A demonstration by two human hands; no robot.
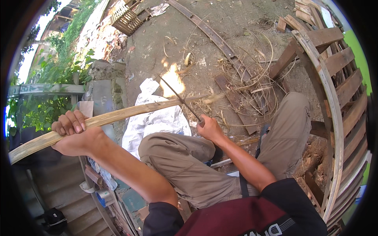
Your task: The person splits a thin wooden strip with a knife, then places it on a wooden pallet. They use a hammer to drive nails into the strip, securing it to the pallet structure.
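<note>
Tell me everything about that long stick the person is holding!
The long stick is a flat, pale tan strip that looks like split bamboo, slightly bowed. It stretches from the lower left up toward the middle, above the person's knee. The left hand grips it near its left end. The right hand holds a thin blade that crosses it near its frayed, blurred right tip.

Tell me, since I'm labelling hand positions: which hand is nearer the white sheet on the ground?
Right. The right hand, holding the blade, sits just beside the white sheet's edge. The left hand grips the long wooden strip farther off to the left.
</note>
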